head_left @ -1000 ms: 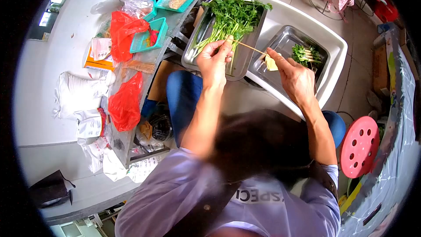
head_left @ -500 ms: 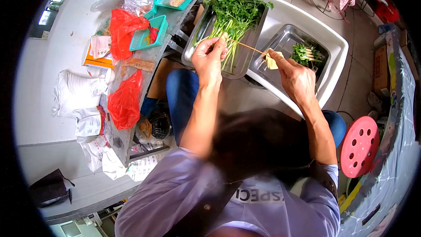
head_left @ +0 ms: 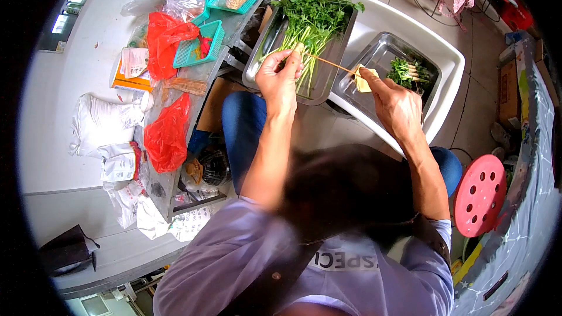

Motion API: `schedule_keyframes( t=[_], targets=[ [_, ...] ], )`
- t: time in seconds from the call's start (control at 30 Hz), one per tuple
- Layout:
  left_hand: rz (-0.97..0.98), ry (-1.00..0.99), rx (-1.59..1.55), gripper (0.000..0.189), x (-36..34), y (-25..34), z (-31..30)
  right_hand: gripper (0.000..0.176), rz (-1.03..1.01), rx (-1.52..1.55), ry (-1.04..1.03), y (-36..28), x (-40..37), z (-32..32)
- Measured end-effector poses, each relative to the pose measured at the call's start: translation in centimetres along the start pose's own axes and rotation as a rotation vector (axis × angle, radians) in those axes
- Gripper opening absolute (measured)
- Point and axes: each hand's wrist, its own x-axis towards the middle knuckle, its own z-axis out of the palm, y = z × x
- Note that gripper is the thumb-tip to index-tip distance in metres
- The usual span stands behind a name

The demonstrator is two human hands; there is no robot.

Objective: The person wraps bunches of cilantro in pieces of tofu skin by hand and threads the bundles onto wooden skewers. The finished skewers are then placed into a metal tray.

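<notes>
A thin wooden skewer (head_left: 331,63) stretches between my two hands above the trays. My left hand (head_left: 280,82) is closed, pinching the skewer's left end beside a small pale piece (head_left: 299,48) at the fingertips. My right hand (head_left: 393,102) is closed on a pale yellow folded sheet (head_left: 362,84), which meets the skewer's other end. Under my left hand, long-stemmed leafy greens (head_left: 316,20) lie in a metal tray (head_left: 322,95). Right of my right hand, a smaller metal tray (head_left: 370,52) holds pale rolls with green leaves (head_left: 410,72).
The smaller tray sits in a white plastic tub (head_left: 448,52). At left, a table (head_left: 202,90) carries red plastic bags (head_left: 168,134), teal baskets (head_left: 213,35) and packages. A red stool (head_left: 480,196) with holes stands at right, near a patterned grey cloth (head_left: 530,158).
The yellow sheet in my right hand has shifted slightly to the left against the skewer. My left hand stays almost in place.
</notes>
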Motion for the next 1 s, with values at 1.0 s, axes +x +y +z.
schedule_keyframes(
  t=[1.0],
  targets=[
    [0.396, 0.022, 0.577, 0.008, -0.8, -1.7, -0.3, 0.040, 0.022, 0.051, -0.177, -0.5, -0.4, 0.4]
  ],
)
